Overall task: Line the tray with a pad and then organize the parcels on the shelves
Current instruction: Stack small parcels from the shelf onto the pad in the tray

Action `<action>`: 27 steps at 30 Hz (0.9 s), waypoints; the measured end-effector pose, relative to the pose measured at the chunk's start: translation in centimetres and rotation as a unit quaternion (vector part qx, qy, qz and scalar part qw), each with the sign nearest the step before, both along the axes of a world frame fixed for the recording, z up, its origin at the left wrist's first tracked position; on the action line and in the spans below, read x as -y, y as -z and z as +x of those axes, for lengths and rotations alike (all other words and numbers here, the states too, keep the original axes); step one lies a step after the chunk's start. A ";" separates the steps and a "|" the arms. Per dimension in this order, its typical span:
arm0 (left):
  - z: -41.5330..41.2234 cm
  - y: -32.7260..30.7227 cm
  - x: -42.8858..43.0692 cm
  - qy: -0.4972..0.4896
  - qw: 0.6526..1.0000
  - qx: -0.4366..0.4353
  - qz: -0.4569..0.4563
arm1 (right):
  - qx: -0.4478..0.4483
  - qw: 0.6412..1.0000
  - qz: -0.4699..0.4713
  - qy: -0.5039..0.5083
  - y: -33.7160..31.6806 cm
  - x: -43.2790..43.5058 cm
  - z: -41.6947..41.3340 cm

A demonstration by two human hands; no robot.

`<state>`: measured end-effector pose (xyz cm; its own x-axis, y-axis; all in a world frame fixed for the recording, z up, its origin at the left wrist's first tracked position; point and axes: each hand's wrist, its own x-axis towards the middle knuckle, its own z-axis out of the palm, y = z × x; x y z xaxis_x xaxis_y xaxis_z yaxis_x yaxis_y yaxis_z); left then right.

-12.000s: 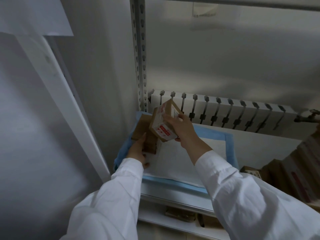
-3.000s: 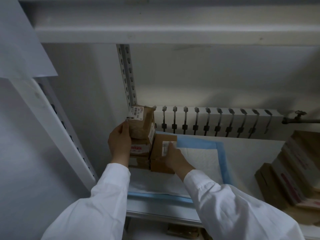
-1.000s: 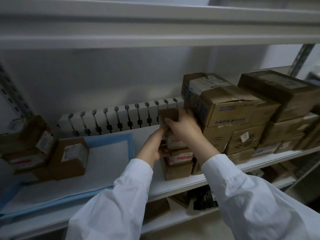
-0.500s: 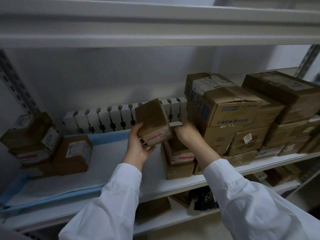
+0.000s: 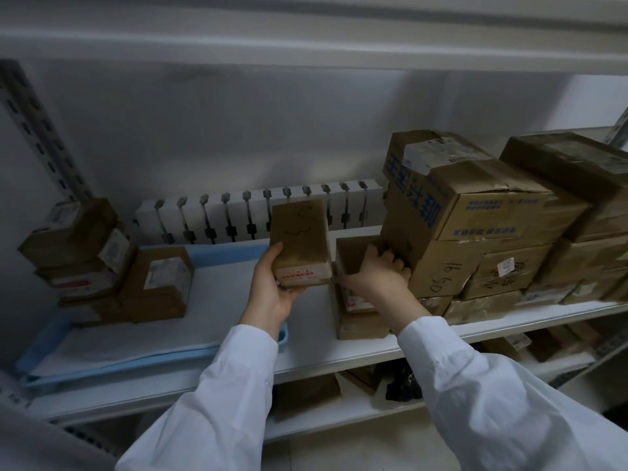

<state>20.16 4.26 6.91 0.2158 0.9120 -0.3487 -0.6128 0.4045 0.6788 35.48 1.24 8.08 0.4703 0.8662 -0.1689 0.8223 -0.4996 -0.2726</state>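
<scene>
My left hand (image 5: 272, 287) grips a small brown parcel (image 5: 300, 243) with a red-and-white label, held upright above the shelf. To its right, my right hand (image 5: 377, 271) grips the top parcel (image 5: 353, 256) of a short stack (image 5: 356, 311) standing on the white shelf (image 5: 339, 351). A blue tray (image 5: 40, 348) lined with a white pad (image 5: 210, 300) occupies the shelf's left part. On the pad, at the far left, stand several stacked brown parcels (image 5: 78, 246) and a lower pair (image 5: 159, 280) beside them.
A large pile of brown cartons (image 5: 475, 212) fills the shelf to the right. A white radiator (image 5: 238, 212) runs behind the shelf. A slotted metal upright (image 5: 37, 130) stands at the left. The lower shelf (image 5: 339, 402) holds more boxes and a dark object (image 5: 401, 385).
My left hand has lifted the small parcel off the short stack and holds it to the left. My right hand has closed around the following parcel on that stack.
</scene>
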 end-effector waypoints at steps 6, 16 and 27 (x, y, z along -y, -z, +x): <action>-1.2 0.6 0.1 0.005 1.000 0.015 0.024 | 0.031 0.998 0.052 0.004 0.4 -0.1 -0.2; -3.8 0.9 -0.5 -0.013 0.998 0.024 0.064 | -0.214 0.927 0.302 -0.054 -0.5 -0.4 -2.0; -8.6 1.1 -0.4 -0.067 0.992 0.049 0.099 | -0.341 0.888 0.302 -0.068 -0.4 -1.8 -6.5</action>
